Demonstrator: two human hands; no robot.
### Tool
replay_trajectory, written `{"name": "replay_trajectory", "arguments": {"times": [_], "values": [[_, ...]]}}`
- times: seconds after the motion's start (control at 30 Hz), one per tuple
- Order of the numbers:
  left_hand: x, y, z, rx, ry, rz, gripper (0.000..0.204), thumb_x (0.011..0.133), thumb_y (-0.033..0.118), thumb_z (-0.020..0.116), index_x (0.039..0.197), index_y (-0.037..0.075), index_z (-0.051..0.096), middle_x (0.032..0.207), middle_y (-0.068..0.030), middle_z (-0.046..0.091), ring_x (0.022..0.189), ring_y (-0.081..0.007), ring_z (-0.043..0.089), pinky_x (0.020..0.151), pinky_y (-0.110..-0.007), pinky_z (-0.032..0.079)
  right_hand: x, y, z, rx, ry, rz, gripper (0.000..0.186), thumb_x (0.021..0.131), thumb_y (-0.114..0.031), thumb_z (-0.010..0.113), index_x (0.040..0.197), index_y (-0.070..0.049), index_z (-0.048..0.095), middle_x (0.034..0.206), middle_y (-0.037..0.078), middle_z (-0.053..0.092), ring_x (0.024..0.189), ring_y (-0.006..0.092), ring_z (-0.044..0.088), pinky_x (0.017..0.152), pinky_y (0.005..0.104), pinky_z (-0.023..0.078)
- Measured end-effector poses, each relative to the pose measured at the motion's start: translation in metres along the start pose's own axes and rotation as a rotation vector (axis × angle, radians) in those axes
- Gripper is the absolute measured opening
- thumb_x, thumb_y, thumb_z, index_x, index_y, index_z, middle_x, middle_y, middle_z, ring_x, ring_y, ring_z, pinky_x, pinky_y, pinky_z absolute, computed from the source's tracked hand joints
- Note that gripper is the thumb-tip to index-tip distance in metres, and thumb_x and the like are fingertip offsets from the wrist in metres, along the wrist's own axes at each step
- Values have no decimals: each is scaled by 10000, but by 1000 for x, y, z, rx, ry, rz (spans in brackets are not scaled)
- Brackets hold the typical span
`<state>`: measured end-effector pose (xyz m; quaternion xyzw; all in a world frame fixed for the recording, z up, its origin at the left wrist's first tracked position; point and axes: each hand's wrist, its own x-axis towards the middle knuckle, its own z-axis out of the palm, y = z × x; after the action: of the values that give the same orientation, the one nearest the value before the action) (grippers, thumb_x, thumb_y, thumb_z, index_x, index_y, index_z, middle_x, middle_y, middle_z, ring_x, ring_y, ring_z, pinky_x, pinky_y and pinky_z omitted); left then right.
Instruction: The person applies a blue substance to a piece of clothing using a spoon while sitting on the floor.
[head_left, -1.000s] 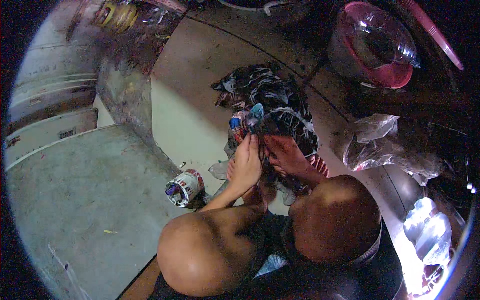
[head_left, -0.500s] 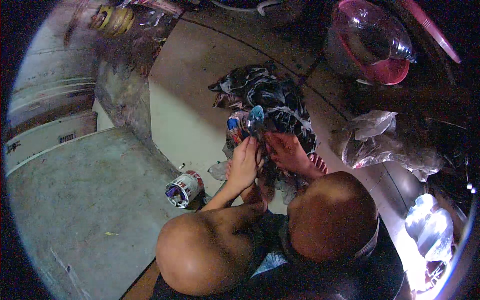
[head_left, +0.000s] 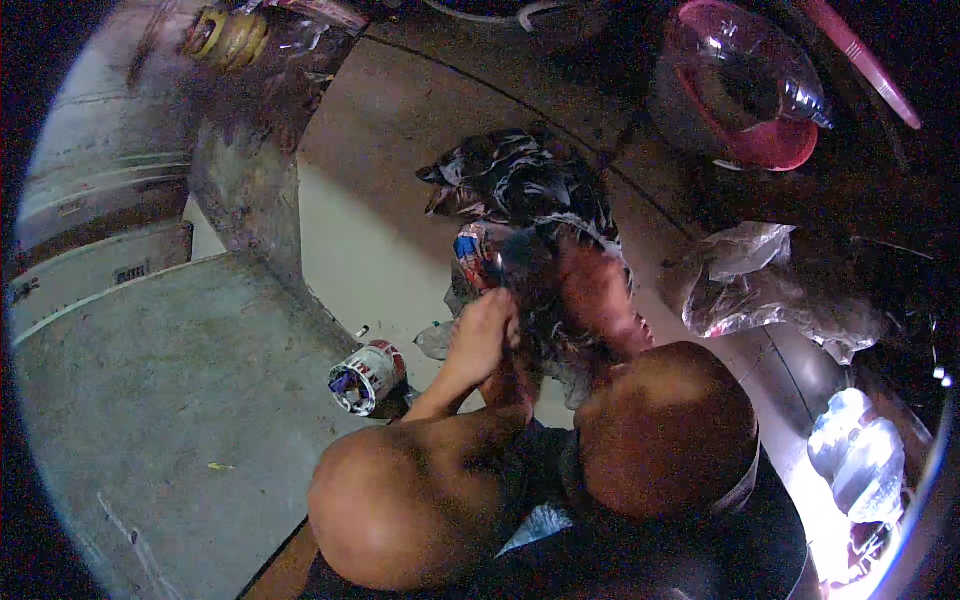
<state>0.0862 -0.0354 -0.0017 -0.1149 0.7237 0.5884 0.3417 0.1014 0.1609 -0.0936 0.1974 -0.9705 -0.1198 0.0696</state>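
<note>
Black plastic bag (head_left: 530, 185) lies crumpled on the pale floor (head_left: 350, 235), beyond the left hand (head_left: 485, 328), whose fingers curl inward (any hold is hidden); the right hand (head_left: 600, 295) appears blurred, its finger opening and grip indeterminable.

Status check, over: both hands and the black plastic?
Left hand curled, contents unclear. Right hand blurred, grip unclear. Black plastic crumpled on floor. Translucent plastic off right, apart.

Cluttered floor-level utility corner, home or small workshop (can't tell which). Evidence: large dark-jointed beige floor tiles (head_left: 390, 120), 11 o'clock; crumpled black plastic (head_left: 535, 180), past 12; round pink plastic basin (head_left: 793, 152), 2; crumpled clear plastic bags (head_left: 765, 290), 3; worn grey-green flat surface (head_left: 190, 390), 8.
</note>
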Motion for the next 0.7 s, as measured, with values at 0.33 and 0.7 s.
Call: {"name": "replay_trajectory", "arguments": {"times": [0.33,0.7], "values": [[-7,29,10,-311,80,-13,259,979,284,377,810,92,418,612,32,367,513,-64,342,469,-225,303,31,29,-60,1970,-607,314,408,942,-411,427,750,-73,549,573,-9,493,502,62,443,468,227,373],[-8,18,-1,-197,-19,71,278,982,275,366,790,83,426,626,33,367,524,-63,351,479,-226,322,52,24,-84,1956,-925,463,424,926,-453,436,751,-83,545,546,-35,447,444,52,407,392,212,332]]}}
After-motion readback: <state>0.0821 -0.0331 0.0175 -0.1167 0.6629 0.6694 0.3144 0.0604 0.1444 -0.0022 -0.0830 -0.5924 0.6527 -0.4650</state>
